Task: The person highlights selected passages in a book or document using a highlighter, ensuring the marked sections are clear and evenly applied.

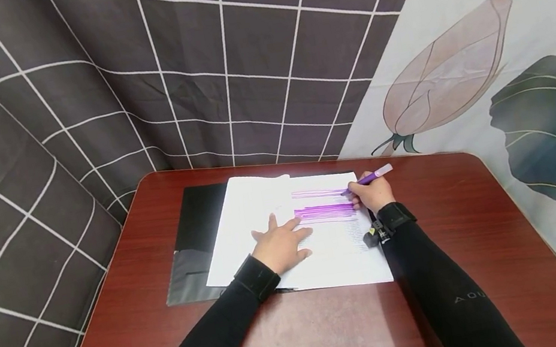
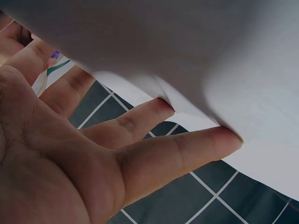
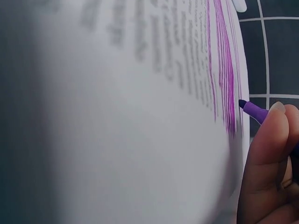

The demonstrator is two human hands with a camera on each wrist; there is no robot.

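Observation:
A white printed sheet (image 1: 323,251) lies on the reddish-brown table (image 1: 462,265), partly over a black folder (image 1: 196,241). Purple highlighter stripes (image 1: 325,211) cross its upper lines. My left hand (image 1: 281,246) lies flat on the paper, fingers spread and straight; in the left wrist view its fingers (image 2: 187,149) press against the white paper (image 2: 224,70). My right hand (image 1: 371,194) grips a purple highlighter (image 1: 368,178), tip at the right end of the upper stripe. In the right wrist view the highlighter (image 3: 254,110) touches the page beside the purple stripes (image 3: 224,70), pinched by fingers (image 3: 268,154).
A dark curtain with a white grid (image 1: 132,81) hangs behind and to the left of the table. A pale cloth with a flower bud and leaf print (image 1: 513,69) hangs at the right. The table's rounded front and right parts are bare wood.

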